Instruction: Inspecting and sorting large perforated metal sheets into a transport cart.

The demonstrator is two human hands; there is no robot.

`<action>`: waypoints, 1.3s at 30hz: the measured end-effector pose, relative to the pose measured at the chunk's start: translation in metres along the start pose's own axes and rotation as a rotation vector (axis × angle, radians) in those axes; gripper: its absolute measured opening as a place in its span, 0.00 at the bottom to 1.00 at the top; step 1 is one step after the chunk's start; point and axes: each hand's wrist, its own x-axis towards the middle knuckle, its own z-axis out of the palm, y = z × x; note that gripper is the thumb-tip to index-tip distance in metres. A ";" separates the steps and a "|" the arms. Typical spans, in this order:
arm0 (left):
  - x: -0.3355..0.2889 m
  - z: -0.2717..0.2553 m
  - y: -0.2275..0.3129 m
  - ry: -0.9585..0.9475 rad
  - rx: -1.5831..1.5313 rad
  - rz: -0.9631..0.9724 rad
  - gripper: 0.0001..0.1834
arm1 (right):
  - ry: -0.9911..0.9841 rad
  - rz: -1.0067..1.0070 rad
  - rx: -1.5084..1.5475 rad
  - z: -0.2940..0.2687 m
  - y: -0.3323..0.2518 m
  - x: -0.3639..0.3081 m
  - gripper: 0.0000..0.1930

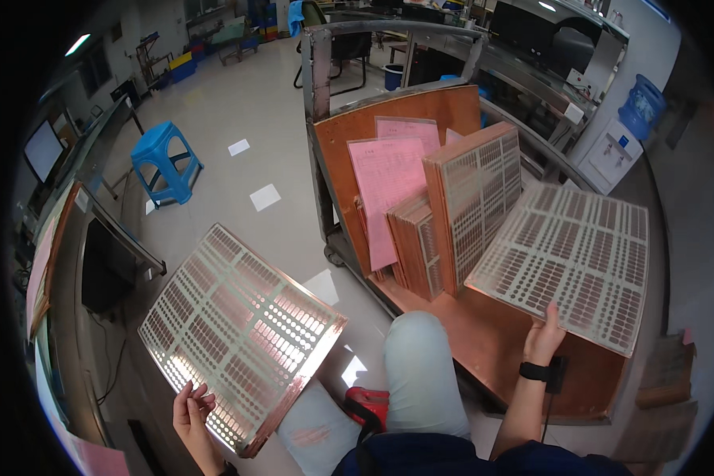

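My right hand (544, 339), with a dark band on its wrist, grips the lower edge of a copper-coloured circuit board panel (571, 262) that is patterned in rows of small pads. The panel is tilted above the wooden cart's right part. At the lower left, a stack of similar panels (242, 333) leans by my left thigh, its copper edges showing. My left hand (192, 408) is at the stack's lower left edge, fingers loosely curled and slightly apart, with nothing visible in them. Whether the fingertips touch the top panel is unclear.
Upright panel stacks (484, 198) and pink paper sheets (385, 190) lean on the metal-framed cart's wooden backboard (333, 159). A blue stool (165, 163) stands left on the floor. More panels (666, 373) lie at right. A water dispenser (611, 155) stands behind.
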 end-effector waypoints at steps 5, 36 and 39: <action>0.000 -0.008 -0.008 0.018 -0.001 -0.025 0.19 | 0.179 0.126 -0.406 -0.041 0.057 0.009 0.23; -0.037 -0.052 -0.067 0.539 0.191 -0.089 0.16 | -0.625 -0.397 -0.889 0.130 0.130 -0.022 0.25; -0.037 -0.045 -0.087 0.598 0.171 -0.123 0.15 | -1.062 -0.251 -0.703 0.161 0.110 -0.089 0.20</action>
